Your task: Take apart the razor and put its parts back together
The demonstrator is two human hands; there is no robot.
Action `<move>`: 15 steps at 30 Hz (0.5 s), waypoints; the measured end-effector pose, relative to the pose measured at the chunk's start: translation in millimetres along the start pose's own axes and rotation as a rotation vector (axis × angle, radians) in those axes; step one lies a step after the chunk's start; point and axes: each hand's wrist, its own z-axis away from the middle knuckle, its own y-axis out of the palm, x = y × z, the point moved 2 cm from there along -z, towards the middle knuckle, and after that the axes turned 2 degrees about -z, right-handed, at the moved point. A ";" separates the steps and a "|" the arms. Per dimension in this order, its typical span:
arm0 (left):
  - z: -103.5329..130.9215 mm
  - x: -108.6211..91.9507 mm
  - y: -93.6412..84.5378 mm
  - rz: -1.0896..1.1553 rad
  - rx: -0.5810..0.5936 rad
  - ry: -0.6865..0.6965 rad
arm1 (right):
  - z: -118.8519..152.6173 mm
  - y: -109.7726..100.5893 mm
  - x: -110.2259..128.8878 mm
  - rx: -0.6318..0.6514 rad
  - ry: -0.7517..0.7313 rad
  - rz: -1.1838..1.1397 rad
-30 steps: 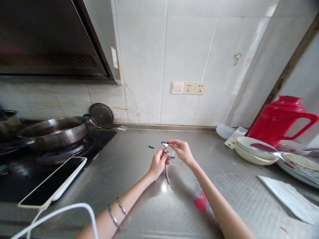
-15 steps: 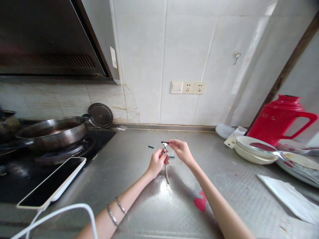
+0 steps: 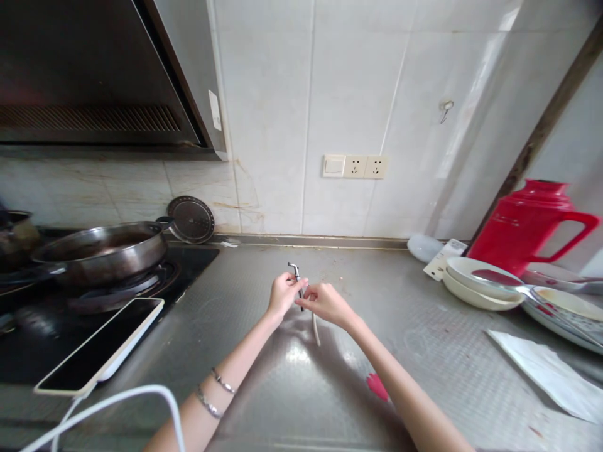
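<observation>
worktop [image 3: 292, 389]: steel | phone [image 3: 101, 345] left | bowls [image 3: 480, 282], plates [image 3: 565, 311], paper [image 3: 541, 370], red flask [image 3: 532, 223] right

Both arms reach in from the bottom edge, forearms bare, converging toward centre; left forearm comes up from lower left with two thin bracelets near the wrist; right forearm comes up from lower right, wrist bent slightly inward; left hand [image 3: 282, 293] has its fingers curled closed in a pinch, thumb side facing the right hand; right hand [image 3: 324, 302] sits just beside it, fingertips touching or nearly touching the left fingertips, fingers also curled in a pinch; both hands held low, close over the worktop; knuckles up, palms not visible.
</observation>
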 end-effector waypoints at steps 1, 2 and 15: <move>0.2 2.5 0.7 -0.023 0.011 -0.004 | 1.0 5.0 3.4 -0.004 0.027 0.056; 0.3 5.1 1.3 -0.053 0.026 -0.007 | 1.5 9.5 5.7 -0.007 0.056 0.105; -35.2 8.4 -48.8 -0.726 -0.069 0.044 | -5.3 25.2 -10.2 0.196 0.289 0.168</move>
